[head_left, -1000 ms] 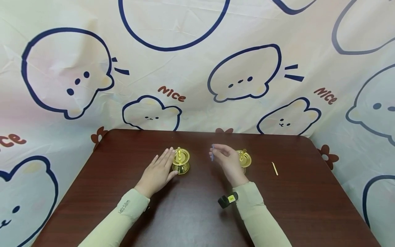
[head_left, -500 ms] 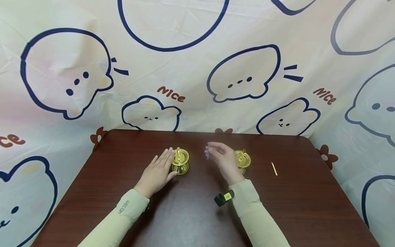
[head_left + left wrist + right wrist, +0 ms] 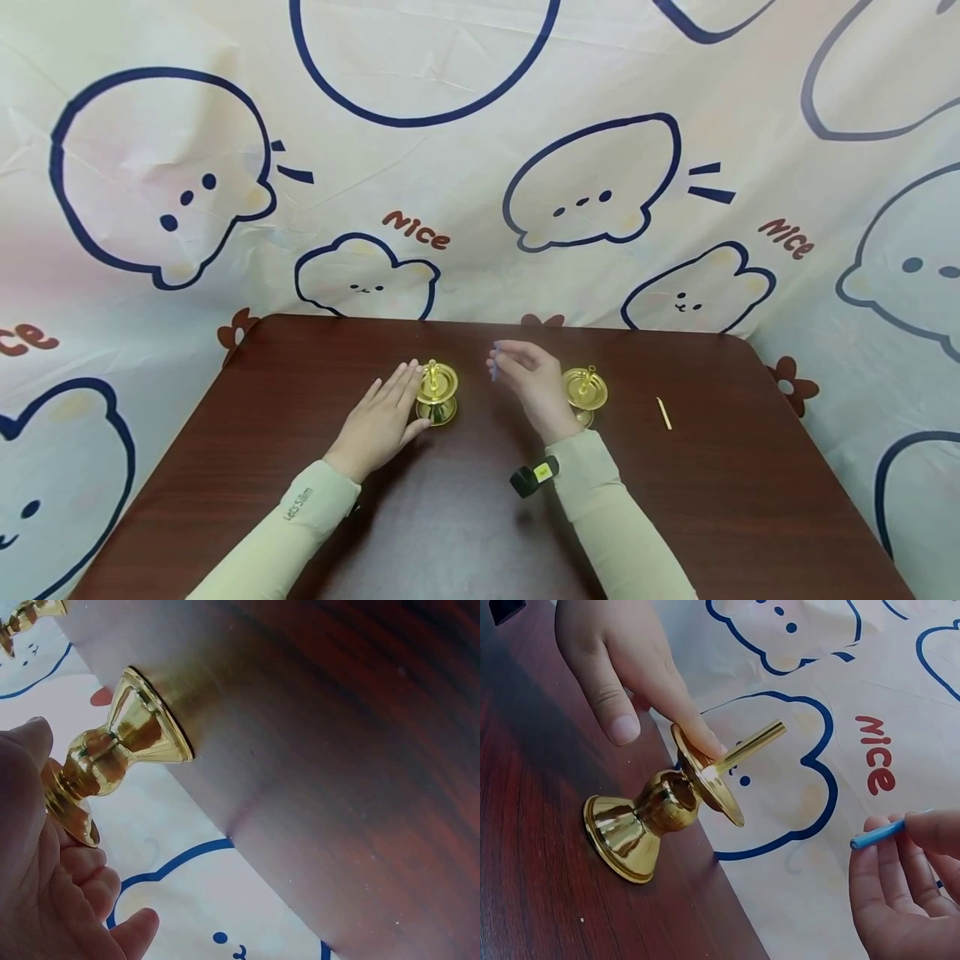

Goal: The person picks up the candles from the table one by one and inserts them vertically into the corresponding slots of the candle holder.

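A gold candlestick (image 3: pixel 437 385) stands upright on the table, its thin tube pointing up from a round dish. My left hand (image 3: pixel 377 427) lies along its left side with fingers extended; in the right wrist view, a fingertip touches the rim of the dish (image 3: pixel 731 806) and the thumb stays apart. To the right, above the table, my right hand (image 3: pixel 534 385) pinches a thin blue candle (image 3: pixel 877 835) between thumb and fingertips. In the head view this candle is held nearly upright, apart from the candlestick. The left wrist view shows the candlestick's flared base (image 3: pixel 154 724).
A second gold candlestick (image 3: pixel 586 388) stands just right of my right hand, its lower part beside the wrist. Farther right, a thin yellow candle (image 3: pixel 664 414) lies on the dark wooden table (image 3: pixel 735 500). A patterned cloth (image 3: pixel 465 183) hangs behind the table.
My right hand has moved left and slightly away from me with the blue candle, nearer the left candlestick. More of the second candlestick shows. My left hand has stayed in place.
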A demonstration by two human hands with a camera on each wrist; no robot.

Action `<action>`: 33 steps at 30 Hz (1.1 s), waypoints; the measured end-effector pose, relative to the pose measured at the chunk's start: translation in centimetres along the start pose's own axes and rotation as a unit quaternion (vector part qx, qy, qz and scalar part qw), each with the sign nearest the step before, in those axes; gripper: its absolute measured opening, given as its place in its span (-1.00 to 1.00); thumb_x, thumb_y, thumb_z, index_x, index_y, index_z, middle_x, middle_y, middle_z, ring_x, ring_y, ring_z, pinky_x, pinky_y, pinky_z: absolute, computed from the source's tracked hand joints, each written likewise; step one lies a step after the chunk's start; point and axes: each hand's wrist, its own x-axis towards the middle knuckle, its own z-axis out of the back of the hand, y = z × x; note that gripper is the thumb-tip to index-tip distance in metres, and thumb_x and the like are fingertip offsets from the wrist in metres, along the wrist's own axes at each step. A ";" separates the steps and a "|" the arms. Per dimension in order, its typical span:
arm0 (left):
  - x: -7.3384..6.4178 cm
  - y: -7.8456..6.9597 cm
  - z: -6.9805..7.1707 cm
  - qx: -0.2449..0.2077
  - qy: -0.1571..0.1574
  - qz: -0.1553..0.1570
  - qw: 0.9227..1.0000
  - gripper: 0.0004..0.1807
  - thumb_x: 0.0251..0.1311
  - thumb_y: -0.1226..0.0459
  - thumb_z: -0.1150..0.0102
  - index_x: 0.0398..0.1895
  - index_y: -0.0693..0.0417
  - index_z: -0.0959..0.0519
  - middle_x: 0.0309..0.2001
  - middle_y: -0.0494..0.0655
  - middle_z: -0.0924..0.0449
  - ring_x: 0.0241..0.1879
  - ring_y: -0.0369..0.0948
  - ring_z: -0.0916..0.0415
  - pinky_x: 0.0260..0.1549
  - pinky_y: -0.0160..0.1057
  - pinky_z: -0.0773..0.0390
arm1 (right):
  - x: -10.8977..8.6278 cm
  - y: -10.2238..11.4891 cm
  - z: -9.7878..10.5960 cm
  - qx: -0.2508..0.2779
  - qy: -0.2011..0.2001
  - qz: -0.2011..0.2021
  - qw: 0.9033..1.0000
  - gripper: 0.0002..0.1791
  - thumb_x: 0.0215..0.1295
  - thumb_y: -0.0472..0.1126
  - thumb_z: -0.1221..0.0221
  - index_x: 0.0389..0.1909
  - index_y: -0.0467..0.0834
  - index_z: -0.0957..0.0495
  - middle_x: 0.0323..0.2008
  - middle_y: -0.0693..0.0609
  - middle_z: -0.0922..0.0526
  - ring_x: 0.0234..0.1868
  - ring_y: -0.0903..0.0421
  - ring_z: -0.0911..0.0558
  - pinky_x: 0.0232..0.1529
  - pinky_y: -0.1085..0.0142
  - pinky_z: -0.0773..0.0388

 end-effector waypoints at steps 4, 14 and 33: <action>0.0 0.0 0.1 -0.002 0.000 0.000 1.000 -0.14 0.40 -0.02 -0.20 0.54 0.33 -0.16 0.54 0.22 -0.13 0.54 0.08 -0.06 0.39 0.19 -0.23 | 0.2 -0.1 -0.4 0.003 0.002 0.000 1.000 -0.71 0.38 -0.50 -0.18 0.08 -0.48 -0.54 -0.10 -0.25 -0.70 -0.13 0.07 -0.75 0.07 0.19 -0.65; 0.0 0.1 -0.1 0.000 -0.005 -0.001 1.000 -0.14 0.39 -0.02 -0.20 0.54 0.33 -0.16 0.54 0.22 -0.13 0.54 0.08 -0.06 0.39 0.18 -0.23 | 0.6 -0.2 -1.5 0.011 0.011 0.013 1.000 -0.71 0.37 -0.49 -0.19 0.08 -0.45 -0.54 -0.05 -0.28 -0.68 -0.08 0.03 -0.74 0.09 0.16 -0.64; 0.0 0.1 -0.2 0.001 -0.007 -0.004 1.000 -0.13 0.39 -0.02 -0.21 0.54 0.33 -0.15 0.54 0.22 -0.13 0.54 0.07 -0.07 0.41 0.17 -0.21 | 1.3 -0.3 -2.6 -0.025 0.020 0.037 0.999 -0.73 0.39 -0.42 -0.22 0.07 -0.38 -0.57 0.03 -0.37 -0.64 -0.05 0.03 -0.75 0.09 0.18 -0.64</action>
